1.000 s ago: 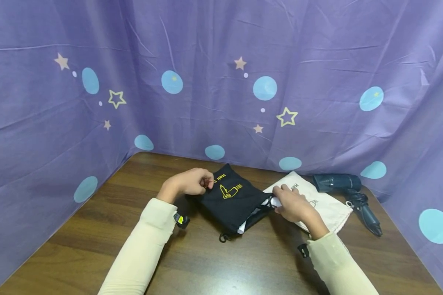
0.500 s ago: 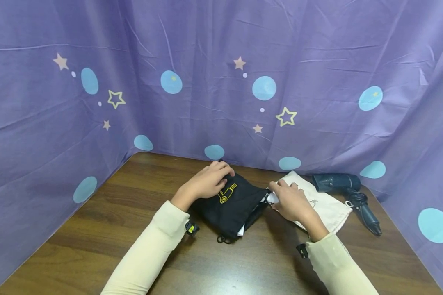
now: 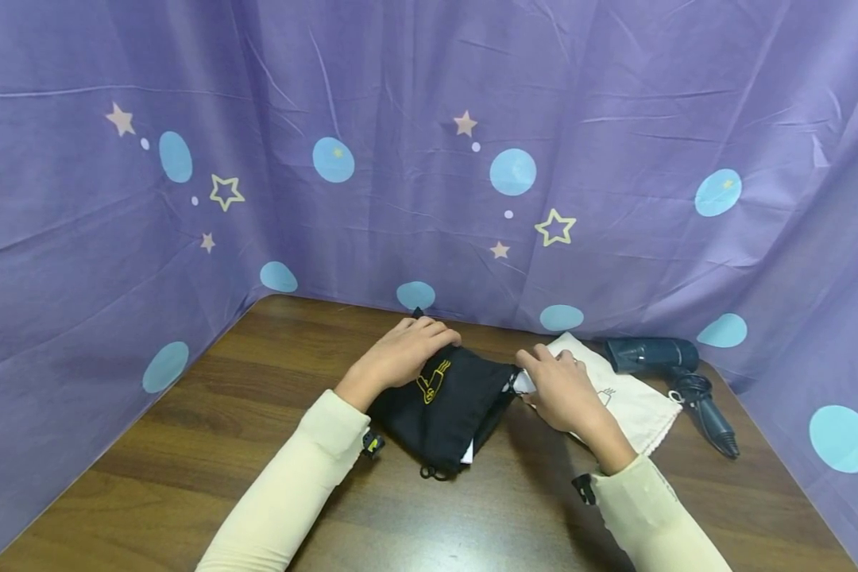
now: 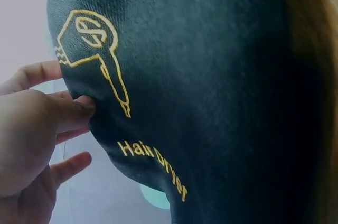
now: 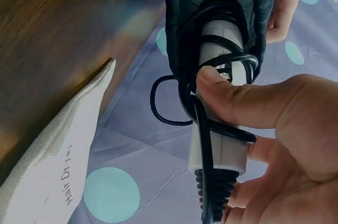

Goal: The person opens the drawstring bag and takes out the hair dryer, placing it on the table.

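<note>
A black drawstring bag (image 3: 465, 405) with a yellow hair dryer print is in front of me, its mouth toward the right. My left hand (image 3: 407, 353) grips its far-left edge; in the left wrist view the thumb lies on the printed face, other fingers behind the cloth. Inside the open mouth sits a white hair dryer (image 5: 227, 155), black cord wound around its handle. My right hand (image 3: 561, 389) holds that handle, thumb over the coiled cord in the right wrist view. The dryer's body is mostly hidden in the bag.
A white cloth bag (image 3: 632, 405) marked with a hair dryer lies just right of my right hand. Partly beside it is a dark blue hair dryer (image 3: 651, 355) with its cord bundled. A purple curtain (image 3: 415, 199) encloses the wooden table (image 3: 207, 413).
My left hand has moved right onto the black bag and grips it. The bag has tilted and slid further over the white dryer, so less white shows. The right hand has barely moved.
</note>
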Demonstrator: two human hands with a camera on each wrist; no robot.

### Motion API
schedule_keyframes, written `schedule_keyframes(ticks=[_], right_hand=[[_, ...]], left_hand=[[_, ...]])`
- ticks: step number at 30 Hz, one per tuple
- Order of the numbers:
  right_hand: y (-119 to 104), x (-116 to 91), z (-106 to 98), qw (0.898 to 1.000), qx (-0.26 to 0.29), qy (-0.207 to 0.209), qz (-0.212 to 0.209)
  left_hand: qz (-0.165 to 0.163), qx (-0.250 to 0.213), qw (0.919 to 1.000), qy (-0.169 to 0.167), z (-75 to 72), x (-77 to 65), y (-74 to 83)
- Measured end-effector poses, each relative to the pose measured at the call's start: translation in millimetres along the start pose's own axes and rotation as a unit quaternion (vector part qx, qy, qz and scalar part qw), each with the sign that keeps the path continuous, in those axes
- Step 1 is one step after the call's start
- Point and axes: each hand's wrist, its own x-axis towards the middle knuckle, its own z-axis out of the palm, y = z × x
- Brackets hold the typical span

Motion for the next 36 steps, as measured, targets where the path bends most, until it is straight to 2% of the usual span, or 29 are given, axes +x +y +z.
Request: schedule_keyframes(ticks=[10, 16, 22, 28, 36], right_hand=[[0.0, -0.1, 0.4, 1.000, -0.003, 0.006, -0.008], [0.3, 0.2, 0.5, 1.000, -0.003, 0.007, -0.010], [1.1, 0.3, -1.8, 1.000, 0.001, 0.004, -0.013], [2.1, -0.4, -6.1, 1.000, 0.012, 0.016, -0.021], [8.4, -2.5, -11.4, 1.000, -0.021, 0.020, -0.007]], left_hand=[[0.039, 0.013, 0.9982, 0.042, 4.6, -1.9, -6.5], [0.038, 0.027, 0.9977, 0.049, 5.3, -4.5, -9.8], [0.039, 0.006, 0.9975, 0.058, -0.6, -7.7, -14.3], [0.034, -0.029, 0.9978, 0.049, -4.3, -9.1, -22.3], [-0.011, -0.030, 0.9987, 0.040, -7.9, -20.0, -34.8]])
